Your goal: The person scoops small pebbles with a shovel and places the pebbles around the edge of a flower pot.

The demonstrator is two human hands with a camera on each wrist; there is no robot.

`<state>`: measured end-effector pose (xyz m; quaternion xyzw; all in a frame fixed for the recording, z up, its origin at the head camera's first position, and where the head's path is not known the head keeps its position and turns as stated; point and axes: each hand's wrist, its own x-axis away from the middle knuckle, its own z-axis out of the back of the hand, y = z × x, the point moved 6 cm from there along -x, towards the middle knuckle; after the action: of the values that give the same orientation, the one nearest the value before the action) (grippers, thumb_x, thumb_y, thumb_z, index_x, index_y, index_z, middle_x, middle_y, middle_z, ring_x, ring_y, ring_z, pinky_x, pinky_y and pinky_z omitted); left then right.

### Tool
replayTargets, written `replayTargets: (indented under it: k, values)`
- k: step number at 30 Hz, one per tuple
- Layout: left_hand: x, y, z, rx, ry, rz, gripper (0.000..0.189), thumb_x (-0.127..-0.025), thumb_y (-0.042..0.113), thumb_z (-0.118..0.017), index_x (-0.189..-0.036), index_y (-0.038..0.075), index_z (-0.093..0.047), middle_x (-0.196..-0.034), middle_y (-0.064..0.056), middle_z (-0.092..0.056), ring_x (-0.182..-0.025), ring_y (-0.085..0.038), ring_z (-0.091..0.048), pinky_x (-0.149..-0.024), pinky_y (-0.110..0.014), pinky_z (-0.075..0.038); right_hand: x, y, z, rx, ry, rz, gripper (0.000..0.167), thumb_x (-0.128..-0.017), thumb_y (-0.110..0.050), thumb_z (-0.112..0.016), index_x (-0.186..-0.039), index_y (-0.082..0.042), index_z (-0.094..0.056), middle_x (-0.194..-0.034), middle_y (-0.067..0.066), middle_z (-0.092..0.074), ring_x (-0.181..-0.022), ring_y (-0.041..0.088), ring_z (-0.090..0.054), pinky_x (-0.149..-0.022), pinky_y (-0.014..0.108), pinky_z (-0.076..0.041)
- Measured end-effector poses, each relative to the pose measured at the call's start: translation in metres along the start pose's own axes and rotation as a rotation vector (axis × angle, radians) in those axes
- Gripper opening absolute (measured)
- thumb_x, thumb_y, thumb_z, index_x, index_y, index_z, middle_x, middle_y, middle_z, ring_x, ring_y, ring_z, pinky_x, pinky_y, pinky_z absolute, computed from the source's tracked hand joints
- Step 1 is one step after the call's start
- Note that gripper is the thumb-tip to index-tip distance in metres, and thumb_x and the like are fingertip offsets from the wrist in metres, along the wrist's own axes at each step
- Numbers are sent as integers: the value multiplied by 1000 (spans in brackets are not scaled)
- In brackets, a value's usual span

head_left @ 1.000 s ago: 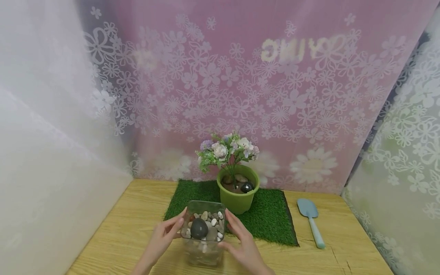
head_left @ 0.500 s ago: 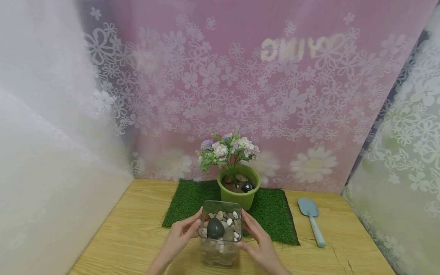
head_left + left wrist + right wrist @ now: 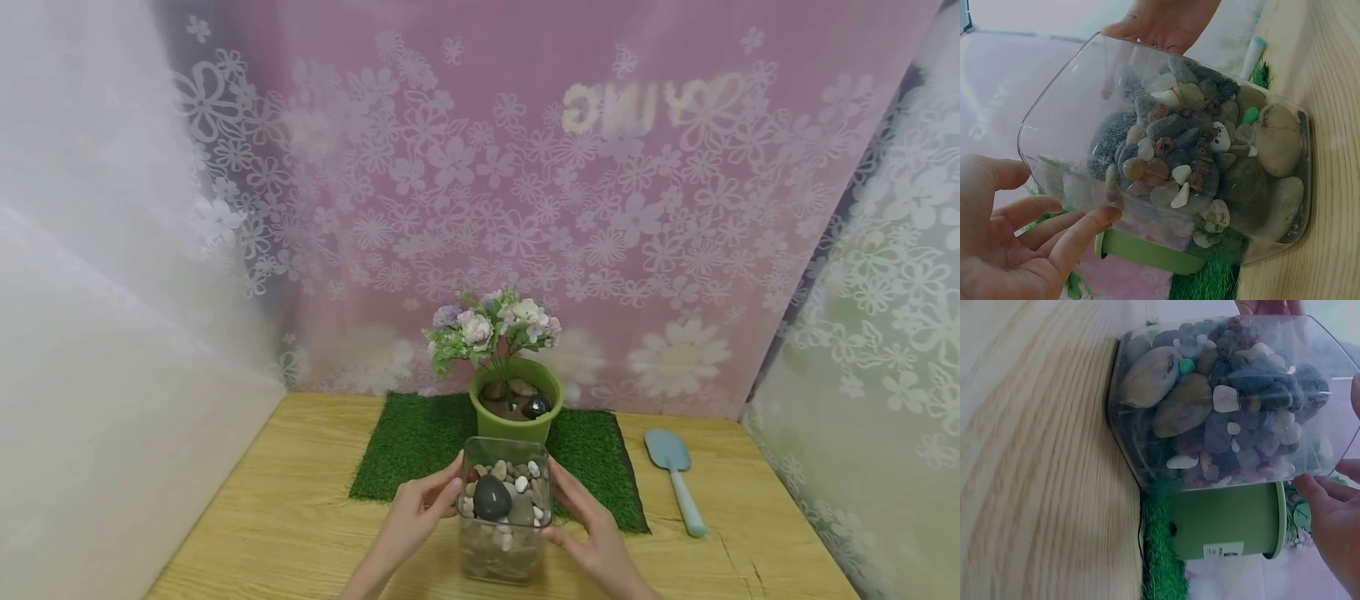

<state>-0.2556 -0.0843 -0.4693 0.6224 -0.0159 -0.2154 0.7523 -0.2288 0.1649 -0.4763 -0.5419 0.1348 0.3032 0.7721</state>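
A clear square-sided container (image 3: pixel 504 524) full of pebbles stands upright at the front of the table, its base at the wood in both wrist views. On top of the pebbles lies a large dark stone (image 3: pixel 492 498). My left hand (image 3: pixel 416 510) holds the container's left side near the rim, thumb and fingertips against the wall. From the right, my right hand (image 3: pixel 596 529) grips the opposite side, with fingers toward the back corner and thumb by the front. Pebbles (image 3: pixel 1172 128) of grey, white and brown show through the wall in the left wrist view.
Just behind the container, a green flowerpot (image 3: pixel 517 429) with artificial flowers (image 3: pixel 491 329) and a few stones stands on an artificial grass mat (image 3: pixel 420 450). A blue trowel (image 3: pixel 678 483) lies to the right on the wooden table (image 3: pixel 300 483). Flowered curtains (image 3: pixel 465 208) hang behind and at both sides.
Both hands have moved the container to the right along the table, from the mat's left part to in front of the flowerpot. The flowerpot, mat and trowel have stayed put.
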Motion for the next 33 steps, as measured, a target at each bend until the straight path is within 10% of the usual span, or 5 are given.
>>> replayTargets:
  k: [33]
  values:
    - [-5, -2, -10, -58, -21, 8, 51, -106, 32, -54, -152, 11, -49, -139, -20, -60, -101, -22, -74, -81, -29, -61, 5, -1, 14, 29, -26, 27, 78, -92, 4, -68, -159, -3, -29, -161, 25, -31, -144, 0, -34, -108, 19, -41]
